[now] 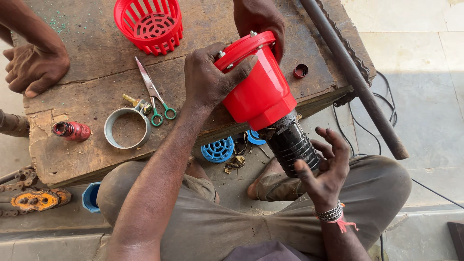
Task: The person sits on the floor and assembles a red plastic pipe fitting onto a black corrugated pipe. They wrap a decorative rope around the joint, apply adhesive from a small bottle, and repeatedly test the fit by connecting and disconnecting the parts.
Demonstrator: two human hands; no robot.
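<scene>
Red plastic valve body (261,92) sits under the left hand's fingers (241,67), which wrap its flanged top rim; thumb & forefinger clamp the lip, so left hand (208,77) is closed on it. Right hand (325,169) hangs just below-right of that, fingers (333,140) spread wide, palm up, holding nothing; fingertips sit just beside the black ribbed pipe (292,145), touching or not I can't tell. Pipe plugs into the narrow end of the valve body. Long axis of the pair runs diagonally: flange up-left on the counter edge, pipe down-right toward the person's lap. Right hand is nearer the pipe, left nearer the flange.

Behind the flange, another person's hand (258,19) steadies the far side. A 2nd other hand (34,67) rests at far left, closed loosely.

Left of the gripping fingers, on the worn wooden counter (87,159): green-handled scissors (154,96), grey metal ring clamp (126,128), small red fitting (72,130). Above them, red slotted strainer basket (150,24). Right of flange, small red cap (300,71) & a long dark steel bar (357,82) crossing the counter corner.

Below: blue strainer (217,150) on pale concrete floor (415,96), black cable, orange chain tool (36,199) far left.
</scene>
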